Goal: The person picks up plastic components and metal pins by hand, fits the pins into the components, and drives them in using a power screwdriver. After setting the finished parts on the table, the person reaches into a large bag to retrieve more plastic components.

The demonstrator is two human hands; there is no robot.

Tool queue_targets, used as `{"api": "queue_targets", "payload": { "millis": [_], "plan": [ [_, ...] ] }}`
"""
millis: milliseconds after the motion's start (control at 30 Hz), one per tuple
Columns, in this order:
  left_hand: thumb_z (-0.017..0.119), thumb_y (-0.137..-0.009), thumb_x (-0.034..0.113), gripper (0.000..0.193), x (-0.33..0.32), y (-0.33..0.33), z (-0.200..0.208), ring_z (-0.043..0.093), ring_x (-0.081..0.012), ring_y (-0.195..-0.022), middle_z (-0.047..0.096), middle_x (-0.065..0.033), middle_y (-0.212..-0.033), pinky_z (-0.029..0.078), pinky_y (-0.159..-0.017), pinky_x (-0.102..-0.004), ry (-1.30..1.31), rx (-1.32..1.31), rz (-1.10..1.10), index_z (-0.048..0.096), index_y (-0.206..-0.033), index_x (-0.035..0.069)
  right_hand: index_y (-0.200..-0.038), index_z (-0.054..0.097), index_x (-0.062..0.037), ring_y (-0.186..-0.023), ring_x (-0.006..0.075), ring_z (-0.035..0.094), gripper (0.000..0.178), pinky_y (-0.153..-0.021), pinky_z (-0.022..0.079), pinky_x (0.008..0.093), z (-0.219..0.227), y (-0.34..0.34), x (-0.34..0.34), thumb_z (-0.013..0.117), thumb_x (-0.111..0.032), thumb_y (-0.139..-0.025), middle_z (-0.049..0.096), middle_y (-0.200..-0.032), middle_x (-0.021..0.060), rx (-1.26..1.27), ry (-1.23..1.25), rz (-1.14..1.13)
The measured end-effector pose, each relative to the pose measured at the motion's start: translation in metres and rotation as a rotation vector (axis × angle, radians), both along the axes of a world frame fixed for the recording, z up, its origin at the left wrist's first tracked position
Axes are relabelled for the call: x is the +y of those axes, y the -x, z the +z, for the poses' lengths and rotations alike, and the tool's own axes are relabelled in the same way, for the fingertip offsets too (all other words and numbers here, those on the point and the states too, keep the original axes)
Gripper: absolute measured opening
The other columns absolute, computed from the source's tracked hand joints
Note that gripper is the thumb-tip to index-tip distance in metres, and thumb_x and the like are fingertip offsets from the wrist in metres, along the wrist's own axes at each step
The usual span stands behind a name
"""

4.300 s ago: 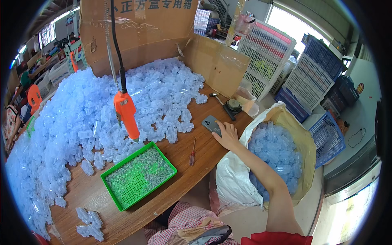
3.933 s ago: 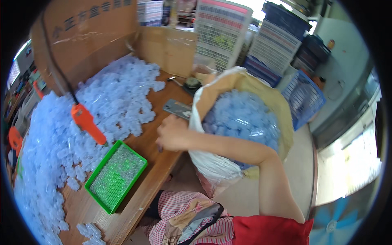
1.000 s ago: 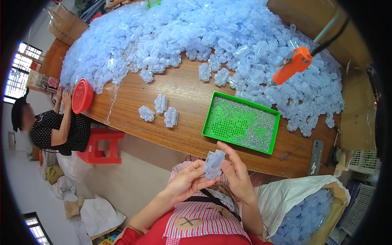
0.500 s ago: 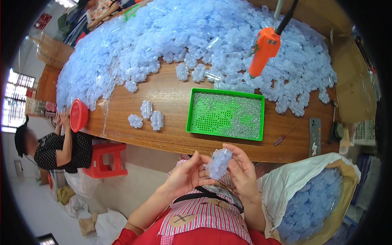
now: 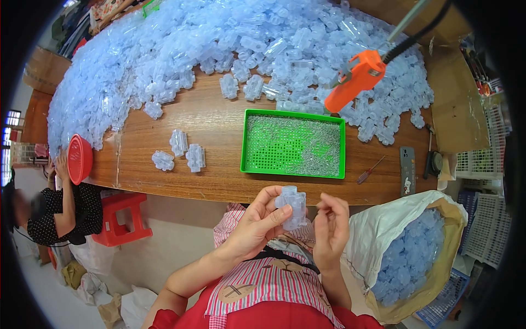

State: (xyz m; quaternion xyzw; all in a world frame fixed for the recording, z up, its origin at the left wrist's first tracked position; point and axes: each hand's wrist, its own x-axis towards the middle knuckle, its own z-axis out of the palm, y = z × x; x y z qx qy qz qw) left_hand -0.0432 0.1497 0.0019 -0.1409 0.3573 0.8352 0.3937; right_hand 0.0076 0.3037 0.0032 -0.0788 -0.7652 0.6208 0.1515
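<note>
**Translucent plastic part [image 5: 294,207] held near the table edge**

At far left, a person in a dotted top [image 5: 86,211] is beside a red stool [image 5: 123,218]. On the wood-grain table [image 5: 213,123], a heap of similar parts [image 5: 164,49] backs three loose pieces [image 5: 178,143]; an orange electric screwdriver [image 5: 355,82] hangs rightward, before a grey phone [image 5: 407,167]. Containers: red basin [image 5: 80,159], green perforated tray [image 5: 293,114] of silvery bits, white sack [image 5: 370,237] of parts. The left hand [image 5: 256,226] pinches the pale-blue, step-edged part upright; the right hand [image 5: 332,227], just beside, is half-curled, contents unclear.
</note>
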Motion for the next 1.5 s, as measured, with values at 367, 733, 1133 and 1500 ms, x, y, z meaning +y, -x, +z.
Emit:
{"api": "queue_targets", "payload": {
  "millis": [367,733,1133,1500],
  "plan": [
    [0.061,-0.09,0.007,0.056,-0.015,0.007,0.009,0.052,-0.0089,-0.101,0.047,-0.0042,-0.119,0.049,-0.083,-0.0227,0.047,0.228,-0.018,0.031,-0.138,0.009,-0.1,0.066,-0.0029,-0.08,0.0219,0.06,0.028,-0.066,0.049,0.03,0.014,0.01,-0.009,0.074,-0.01,-0.075,0.061,-0.094,0.0113,-0.098,-0.182,0.099],
    [0.061,-0.091,0.012,0.049,-0.017,0.005,0.001,0.053,-0.0103,-0.103,0.047,-0.0028,-0.12,0.053,-0.083,-0.0267,0.084,0.165,-0.032,0.036,-0.133,0.009,-0.087,0.066,-0.0028,-0.068,0.0219,0.057,0.02,-0.057,0.045,0.0311,0.01,0.011,-0.008,0.076,-0.006,-0.071,0.06,-0.077,0.008,0.026,-0.342,0.094],
    [0.056,-0.094,0.015,0.042,-0.013,0.002,-0.006,0.058,-0.0169,-0.105,0.052,-0.0055,-0.116,0.054,-0.088,-0.0356,0.003,-0.056,0.031,0.036,-0.13,0.01,-0.08,0.065,0.0,-0.063,0.0193,0.057,0.013,-0.056,0.044,0.0276,0.0,0.01,-0.016,0.075,0.0,-0.072,0.06,-0.071,0.0089,0.159,-0.495,0.028],
    [0.054,-0.095,0.024,0.037,-0.028,0.007,-0.019,0.058,-0.0111,-0.103,0.058,-0.0012,-0.115,0.046,-0.092,-0.0305,0.174,0.048,0.191,0.043,-0.128,0.012,-0.102,0.056,0.0008,-0.08,0.0366,0.057,0.019,-0.074,0.048,0.0376,-0.007,-0.055,0.038,0.056,-0.002,-0.084,0.059,-0.092,0.0174,-0.627,-0.815,0.191]
  ]
}}
